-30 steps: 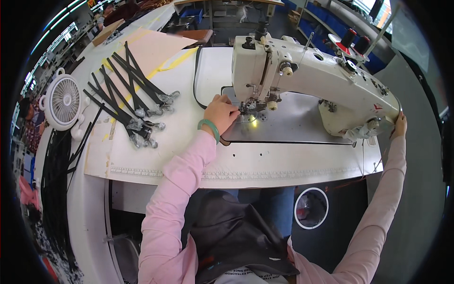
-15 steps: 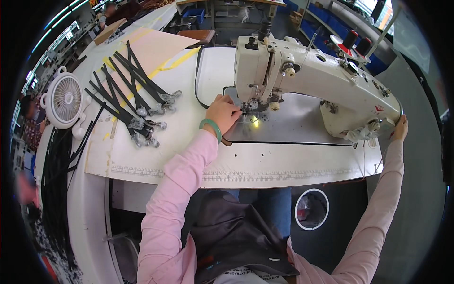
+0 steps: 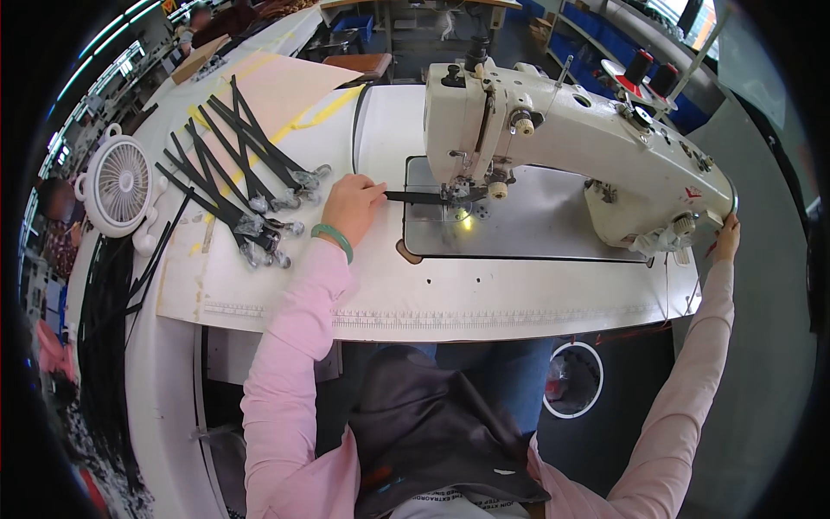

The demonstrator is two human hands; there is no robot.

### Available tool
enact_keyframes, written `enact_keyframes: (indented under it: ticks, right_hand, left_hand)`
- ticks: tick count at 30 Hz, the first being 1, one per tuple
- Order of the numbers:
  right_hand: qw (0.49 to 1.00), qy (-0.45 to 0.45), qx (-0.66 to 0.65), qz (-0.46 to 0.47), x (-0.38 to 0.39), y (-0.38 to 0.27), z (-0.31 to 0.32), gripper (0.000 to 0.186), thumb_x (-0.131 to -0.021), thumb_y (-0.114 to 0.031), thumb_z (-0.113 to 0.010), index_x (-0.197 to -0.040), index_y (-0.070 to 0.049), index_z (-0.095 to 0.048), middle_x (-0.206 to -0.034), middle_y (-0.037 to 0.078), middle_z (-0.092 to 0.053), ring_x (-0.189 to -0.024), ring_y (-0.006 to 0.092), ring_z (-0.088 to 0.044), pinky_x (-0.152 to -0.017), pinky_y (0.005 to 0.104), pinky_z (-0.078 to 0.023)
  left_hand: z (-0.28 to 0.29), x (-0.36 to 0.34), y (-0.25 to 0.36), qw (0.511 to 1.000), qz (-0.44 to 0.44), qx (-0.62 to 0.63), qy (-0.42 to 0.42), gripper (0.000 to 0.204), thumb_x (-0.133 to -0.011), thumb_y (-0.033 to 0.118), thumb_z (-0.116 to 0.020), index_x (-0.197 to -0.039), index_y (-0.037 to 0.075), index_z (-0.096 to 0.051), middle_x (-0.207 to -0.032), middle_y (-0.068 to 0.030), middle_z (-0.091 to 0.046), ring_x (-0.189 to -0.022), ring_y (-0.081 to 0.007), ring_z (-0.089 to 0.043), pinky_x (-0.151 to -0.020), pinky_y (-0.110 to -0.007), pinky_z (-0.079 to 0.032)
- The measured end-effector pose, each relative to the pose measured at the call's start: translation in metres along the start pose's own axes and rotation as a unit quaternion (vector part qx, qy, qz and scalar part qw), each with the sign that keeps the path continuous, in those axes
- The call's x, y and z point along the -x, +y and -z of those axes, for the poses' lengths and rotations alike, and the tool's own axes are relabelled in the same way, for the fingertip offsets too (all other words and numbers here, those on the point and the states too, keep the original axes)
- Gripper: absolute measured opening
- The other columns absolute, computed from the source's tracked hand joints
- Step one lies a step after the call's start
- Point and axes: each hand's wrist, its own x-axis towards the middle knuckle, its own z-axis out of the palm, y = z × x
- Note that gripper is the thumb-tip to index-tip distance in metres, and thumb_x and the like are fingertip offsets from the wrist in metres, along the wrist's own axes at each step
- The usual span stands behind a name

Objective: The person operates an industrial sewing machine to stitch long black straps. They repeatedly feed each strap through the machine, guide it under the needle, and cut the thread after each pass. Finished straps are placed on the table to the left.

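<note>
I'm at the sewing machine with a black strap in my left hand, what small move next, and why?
Perhaps steady the black strap with your left hand: it stretches from there to the needle end of the sewing machine, and your right hand is at the machine's opposite end, so only the left seems placed to guide it.

Long pink sleeves [image 3: 290,381], green bangle [image 3: 336,238], dark apron [image 3: 441,424], blue trousers [image 3: 514,385]

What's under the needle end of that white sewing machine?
A shiny metal plate, with a black strap running onto it from the left hand. Metal parts of the white sewing machine cover the spot directly beneath them, so what lies there cannot be seen.
</note>
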Motion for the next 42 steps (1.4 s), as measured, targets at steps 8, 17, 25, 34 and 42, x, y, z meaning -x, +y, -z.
enact_keyframes:
  ticks: [8,17,25,34,42]
  right_hand:
    - [1.0,0.004,0.007,0.002,-0.003,-0.003,0.002,0.038,-0.092,-0.038,-0.042,-0.113,-0.006,-0.048,-0.107,0.007,-0.053,-0.093,0.0173,-0.054,-0.074,0.0313,-0.048]
    - [0.996,-0.013,0.085,0.012,-0.005,-0.001,0.004,0.039,-0.092,-0.039,-0.041,-0.11,-0.006,-0.05,-0.097,0.005,-0.056,-0.083,0.0139,-0.055,-0.062,0.0277,-0.049]
    - [0.994,0.016,0.096,0.041,-0.011,0.002,0.004,0.036,-0.092,-0.039,-0.041,-0.108,-0.008,-0.051,-0.085,0.002,-0.057,-0.064,0.0122,-0.051,-0.052,0.0278,-0.043]
    - [0.984,0.006,-0.178,-0.008,0.039,0.032,-0.016,0.035,-0.093,-0.036,-0.04,-0.114,-0.009,-0.045,-0.102,0.004,-0.054,-0.086,0.0165,-0.055,-0.071,0.0281,-0.047]
    - [0.97,0.063,-0.049,0.229,0.196,-0.084,-0.067,0.027,-0.093,-0.024,-0.045,-0.092,-0.001,-0.059,-0.079,0.003,-0.057,-0.074,0.0114,-0.05,-0.067,0.0235,-0.04]
  left_hand:
    - [0.019,0.021,0.099,0.776,0.304,0.451,-0.321,0.033,-0.082,0.0,-0.051,-0.113,0.003,-0.041,-0.071,-0.0072,-0.055,-0.066,-0.0169,-0.059,-0.058,-0.029,-0.047]
    - [0.004,0.007,0.095,0.98,-0.027,0.082,-0.178,0.064,-0.064,0.036,-0.075,-0.11,-0.001,-0.053,-0.111,-0.016,-0.051,-0.103,-0.0287,-0.051,-0.089,-0.037,-0.04]
    - [-0.012,0.016,0.082,0.971,-0.012,0.134,-0.2,0.076,-0.064,0.048,-0.071,-0.119,0.001,-0.049,-0.133,-0.0172,-0.038,-0.126,-0.0313,-0.031,-0.101,-0.043,-0.026]
    - [-0.008,0.019,0.091,0.975,-0.023,0.124,-0.183,0.056,-0.067,0.044,-0.068,-0.102,0.001,-0.057,-0.124,-0.0146,-0.046,-0.121,-0.0284,-0.037,-0.099,-0.042,-0.028]
    - [-0.003,0.022,0.094,0.981,-0.041,0.063,-0.176,0.059,-0.069,0.043,-0.068,-0.107,-0.001,-0.057,-0.125,-0.0143,-0.048,-0.12,-0.0269,-0.04,-0.098,-0.039,-0.03]
